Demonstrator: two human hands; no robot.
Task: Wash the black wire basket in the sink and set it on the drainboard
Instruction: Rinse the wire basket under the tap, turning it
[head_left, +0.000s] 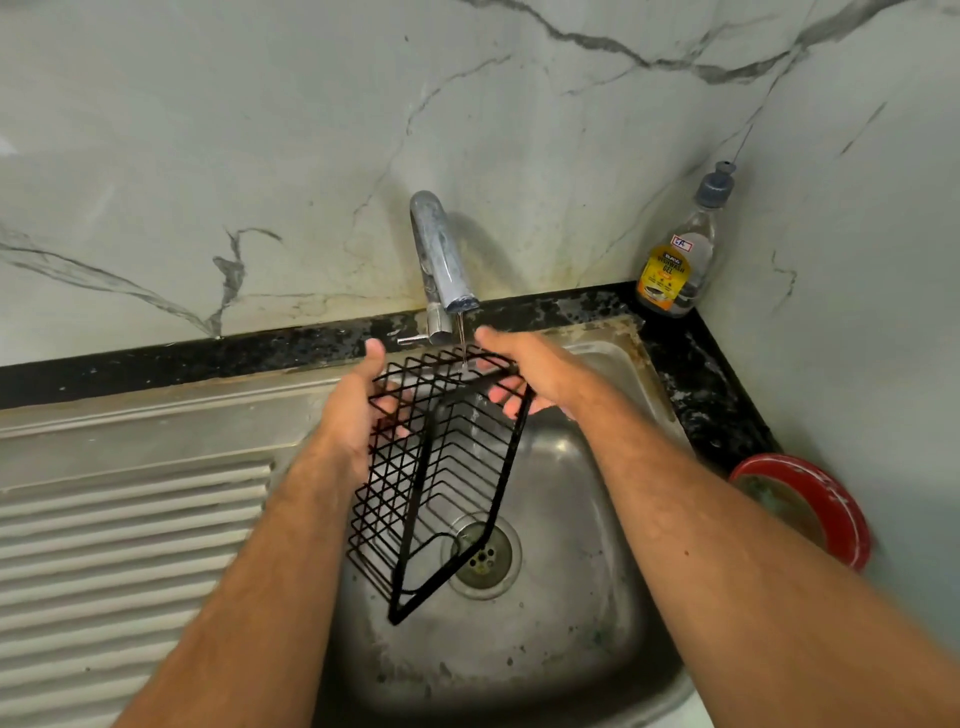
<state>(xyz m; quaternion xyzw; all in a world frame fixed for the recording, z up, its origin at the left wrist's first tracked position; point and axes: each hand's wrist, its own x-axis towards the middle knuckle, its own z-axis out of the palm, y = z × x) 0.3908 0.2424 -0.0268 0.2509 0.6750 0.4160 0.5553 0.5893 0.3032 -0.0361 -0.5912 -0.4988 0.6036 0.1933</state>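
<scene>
I hold the black wire basket (415, 499) tilted on end over the steel sink (587, 613), its top under the tap (441, 260). A thin stream of water falls from the tap onto the basket's upper edge. My left hand (353, 410) grips the basket's upper left side, fingers curled behind the wires. My right hand (524, 369) holds its top right corner, thumb on top and fingers underneath. The basket's lower end hangs above the drain (488, 558). The ribbed drainboard (130, 545) lies to the left of the sink.
A dishwash gel bottle (680, 254) stands in the back right corner on the black counter (696, 374). A red-rimmed round container (810, 504) sits on the counter to the right of the sink. Marble walls close in behind and at right.
</scene>
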